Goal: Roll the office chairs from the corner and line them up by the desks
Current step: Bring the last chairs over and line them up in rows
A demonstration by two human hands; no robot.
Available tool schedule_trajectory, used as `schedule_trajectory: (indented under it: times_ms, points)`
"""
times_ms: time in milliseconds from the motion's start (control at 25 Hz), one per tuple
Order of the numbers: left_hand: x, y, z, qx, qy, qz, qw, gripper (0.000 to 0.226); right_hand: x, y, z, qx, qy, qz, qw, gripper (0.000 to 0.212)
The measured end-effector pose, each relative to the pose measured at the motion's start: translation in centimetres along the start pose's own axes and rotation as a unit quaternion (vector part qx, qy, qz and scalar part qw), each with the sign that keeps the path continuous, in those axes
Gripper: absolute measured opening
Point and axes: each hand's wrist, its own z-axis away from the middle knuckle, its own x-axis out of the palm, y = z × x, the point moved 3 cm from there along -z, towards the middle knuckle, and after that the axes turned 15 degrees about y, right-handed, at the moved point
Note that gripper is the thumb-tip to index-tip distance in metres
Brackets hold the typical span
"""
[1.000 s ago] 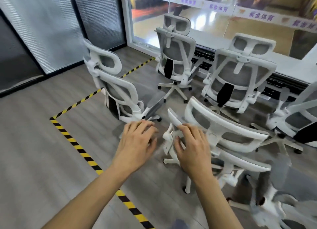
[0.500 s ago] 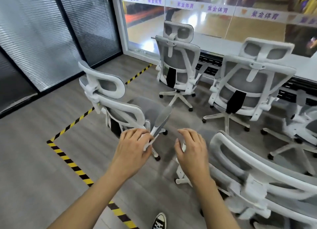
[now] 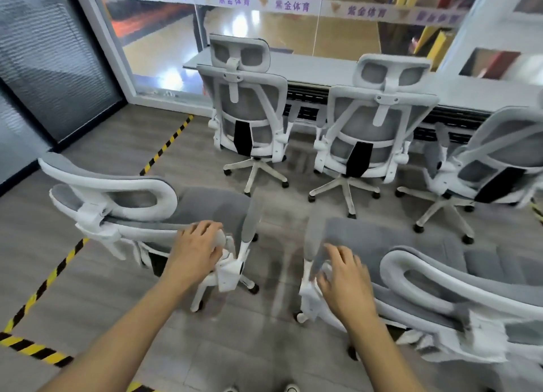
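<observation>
One left chair (image 3: 211, 206): your left hand (image 3: 195, 252) has its fingers curled round the back-frame corner. One right chair (image 3: 382, 238): your right hand (image 3: 345, 285) grips the frame edge beside the armrest (image 3: 312, 244).

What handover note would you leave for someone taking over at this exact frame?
Left hand: grips the backrest frame of the left chair.
Right hand: on the back corner of the right chair; blur hides whether it grips.
Position: both chairs stand short of the desk, behind the row.
Done: three desk-side chairs stand along the desk, the rightmost turned askew.
Left: roll these two up to the desk and probably straighten the askew one.
</observation>
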Motion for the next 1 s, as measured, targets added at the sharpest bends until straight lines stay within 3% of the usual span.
schedule_trajectory:
  times_ms: [120, 360, 1000]
  points:
    - [3.4, -5.9, -2.3, -0.009, -0.055, -0.064, 0.996, 0.047, 1.5, 1.2, 0.9, 0.073, -0.032, 0.082, 0.993, 0.051]
    - [4.9, -6.8, -2.1, -0.013, 0.015, -0.106, 0.994, 0.026, 3.7, 2.7, 1.4, 0.105, -0.036, 0.168, 0.98, 0.027]
    - [3.9, -5.1, 2.4, 0.012, 0.072, -0.087, 0.994, 0.024, 5.3, 0.9, 1.9, 0.059, 0.053, 0.197, 0.977, 0.026]
